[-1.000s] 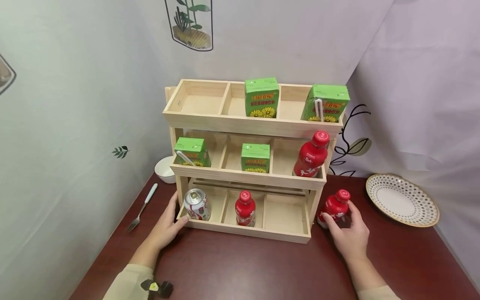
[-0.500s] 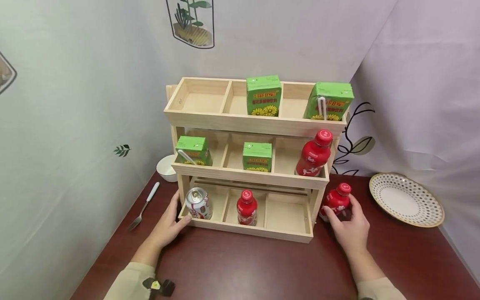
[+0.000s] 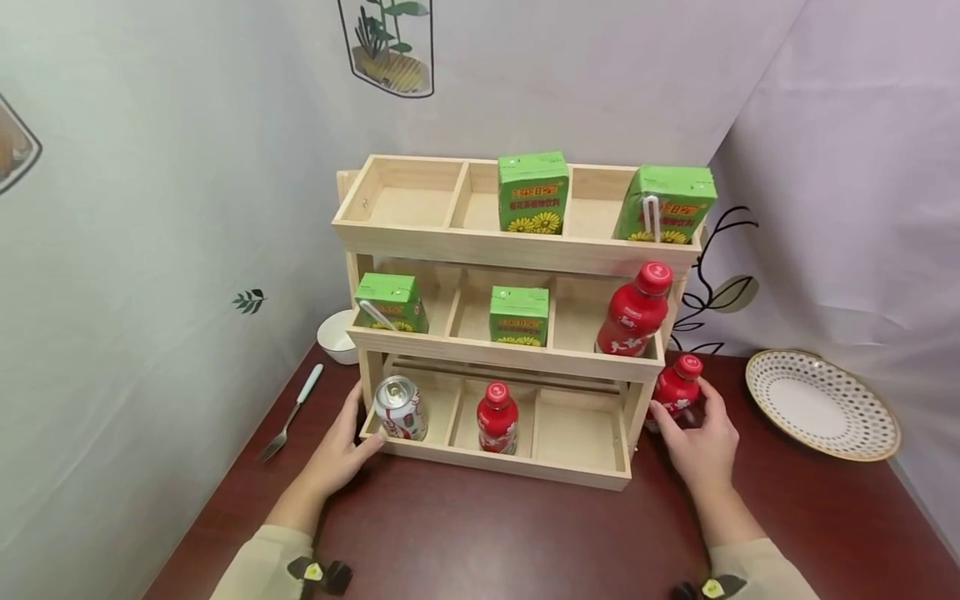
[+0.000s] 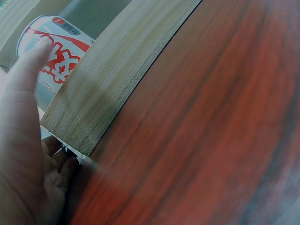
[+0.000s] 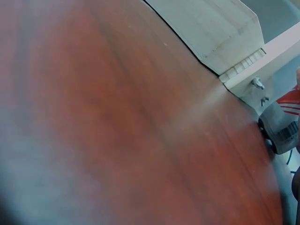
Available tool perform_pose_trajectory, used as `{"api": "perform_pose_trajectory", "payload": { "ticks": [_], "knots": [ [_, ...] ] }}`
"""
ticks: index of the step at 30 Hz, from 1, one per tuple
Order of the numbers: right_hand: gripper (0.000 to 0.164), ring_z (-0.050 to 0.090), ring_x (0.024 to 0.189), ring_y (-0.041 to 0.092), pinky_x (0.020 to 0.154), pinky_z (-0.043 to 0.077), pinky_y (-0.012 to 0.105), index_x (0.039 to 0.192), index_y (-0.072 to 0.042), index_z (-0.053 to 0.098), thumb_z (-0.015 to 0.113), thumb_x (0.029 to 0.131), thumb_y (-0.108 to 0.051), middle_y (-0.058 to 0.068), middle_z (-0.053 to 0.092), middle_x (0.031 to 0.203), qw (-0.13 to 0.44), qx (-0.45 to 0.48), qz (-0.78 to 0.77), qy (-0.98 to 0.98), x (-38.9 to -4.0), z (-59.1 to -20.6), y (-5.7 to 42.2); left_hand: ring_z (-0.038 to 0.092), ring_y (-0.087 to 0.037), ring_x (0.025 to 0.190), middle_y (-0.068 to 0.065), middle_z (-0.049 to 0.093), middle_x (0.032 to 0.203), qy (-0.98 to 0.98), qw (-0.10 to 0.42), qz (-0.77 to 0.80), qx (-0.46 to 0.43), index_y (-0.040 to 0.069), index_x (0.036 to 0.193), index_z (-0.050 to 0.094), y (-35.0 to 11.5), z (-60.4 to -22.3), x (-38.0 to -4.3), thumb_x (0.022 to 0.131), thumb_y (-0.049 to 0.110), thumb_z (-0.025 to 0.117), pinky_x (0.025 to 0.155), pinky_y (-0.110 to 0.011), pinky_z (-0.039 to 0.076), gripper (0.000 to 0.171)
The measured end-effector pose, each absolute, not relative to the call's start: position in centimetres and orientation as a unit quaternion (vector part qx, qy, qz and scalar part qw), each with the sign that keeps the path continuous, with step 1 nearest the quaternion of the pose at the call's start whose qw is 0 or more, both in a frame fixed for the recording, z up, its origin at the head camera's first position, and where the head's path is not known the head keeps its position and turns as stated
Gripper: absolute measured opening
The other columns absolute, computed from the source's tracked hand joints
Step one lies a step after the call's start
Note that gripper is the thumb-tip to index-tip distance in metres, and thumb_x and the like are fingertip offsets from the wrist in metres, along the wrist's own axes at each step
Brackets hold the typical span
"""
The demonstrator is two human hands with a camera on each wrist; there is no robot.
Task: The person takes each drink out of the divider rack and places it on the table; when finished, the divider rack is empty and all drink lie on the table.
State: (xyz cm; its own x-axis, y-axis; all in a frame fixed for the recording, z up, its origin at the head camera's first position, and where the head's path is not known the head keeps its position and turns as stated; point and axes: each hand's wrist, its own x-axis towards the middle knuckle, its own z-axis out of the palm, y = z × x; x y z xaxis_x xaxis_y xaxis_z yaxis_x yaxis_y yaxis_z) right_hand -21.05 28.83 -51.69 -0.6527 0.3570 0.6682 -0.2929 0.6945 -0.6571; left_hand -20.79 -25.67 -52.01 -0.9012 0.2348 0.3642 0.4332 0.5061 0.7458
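Note:
A three-tier wooden shelf (image 3: pixel 487 464) stands on the dark red table. My left hand (image 3: pixel 339 454) grips its lower left front corner, thumb at the front edge and fingers along the outer side. Right by that thumb is a silver-and-red drink can (image 3: pixel 401 410) in the bottom left compartment; the left wrist view shows the can (image 4: pixel 61 70) behind the thumb. Beside the shelf's right side, my right hand (image 3: pixel 703 442) holds a red bottle (image 3: pixel 677 387), thumb in front and fingers on the far side. The shelf post partly hides this bottle (image 5: pixel 286 123), whose base is close to the table.
A smaller-looking red bottle (image 3: pixel 497 421) stands in the bottom middle compartment, another red bottle (image 3: pixel 633 315) in the middle tier's right one. Several green drink cartons (image 3: pixel 532 196) sit in the upper tiers. Around the shelf lie a dotted plate (image 3: pixel 817 408), a white bowl (image 3: pixel 337 340) and a fork (image 3: pixel 292 411).
My right hand has slid the red bottle slightly backward along the shelf's right side, so the post now covers part of it. The left hand keeps its place; the view has shifted slightly.

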Motion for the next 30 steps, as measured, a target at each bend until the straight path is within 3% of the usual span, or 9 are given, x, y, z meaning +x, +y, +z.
{"api": "perform_pose_trajectory", "payload": {
  "ticks": [3,12,18,25,30],
  "knots": [
    [0.082,0.058,0.094,-0.007,0.078,0.046,0.010,0.136,-0.015,0.054,0.091,0.064,-0.013,0.011,0.065,0.117,0.412,-0.025,0.401,-0.818,-21.6,-51.8,28.9,0.022,-0.030,0.140,-0.011,0.022,0.156,-0.856,0.105,-0.468,-0.193,0.022,0.156,0.010,-25.4,-51.7,-20.7,0.089,0.013,0.065,0.110,-0.034,0.018,0.087],
    [0.078,0.065,0.099,0.026,0.078,0.048,0.017,0.139,-0.015,0.049,0.086,0.070,-0.015,0.011,0.063,0.122,0.380,-0.041,0.420,-0.823,-23.3,-51.6,28.9,0.023,-0.043,0.136,-0.029,0.025,0.151,-0.832,0.102,-0.503,-0.209,-0.004,0.151,0.016,-24.0,-48.5,-19.2,0.090,0.000,0.055,0.106,-0.019,0.019,0.073],
    [0.075,0.064,0.104,0.025,0.082,0.050,0.027,0.140,-0.017,0.045,0.083,0.076,-0.025,0.009,0.063,0.123,0.350,-0.057,0.437,-0.827,-24.8,-51.2,28.3,0.024,-0.038,0.136,-0.022,0.025,0.153,-0.820,0.098,-0.526,-0.204,0.004,0.153,0.017,-25.0,-50.2,-20.0,0.093,0.000,0.051,0.106,-0.023,0.022,0.070],
    [0.071,0.062,0.107,0.025,0.086,0.050,0.035,0.141,-0.020,0.044,0.079,0.080,-0.026,0.009,0.061,0.126,0.341,-0.070,0.445,-0.825,-25.9,-51.2,28.0,0.025,-0.043,0.135,-0.030,0.025,0.150,-0.818,0.088,-0.532,-0.202,-0.006,0.150,0.017,-24.4,-48.3,-19.2,0.092,-0.004,0.049,0.105,-0.020,0.023,0.067],
    [0.071,0.061,0.110,0.030,0.089,0.048,0.041,0.143,-0.021,0.042,0.077,0.082,-0.025,0.010,0.058,0.131,0.336,-0.085,0.444,-0.826,-26.3,-51.2,28.1,0.024,-0.042,0.136,-0.029,0.025,0.150,-0.819,0.088,-0.529,-0.205,-0.005,0.150,0.017,-24.3,-48.3,-19.2,0.091,-0.005,0.049,0.107,-0.020,0.021,0.067]
  ]
}}
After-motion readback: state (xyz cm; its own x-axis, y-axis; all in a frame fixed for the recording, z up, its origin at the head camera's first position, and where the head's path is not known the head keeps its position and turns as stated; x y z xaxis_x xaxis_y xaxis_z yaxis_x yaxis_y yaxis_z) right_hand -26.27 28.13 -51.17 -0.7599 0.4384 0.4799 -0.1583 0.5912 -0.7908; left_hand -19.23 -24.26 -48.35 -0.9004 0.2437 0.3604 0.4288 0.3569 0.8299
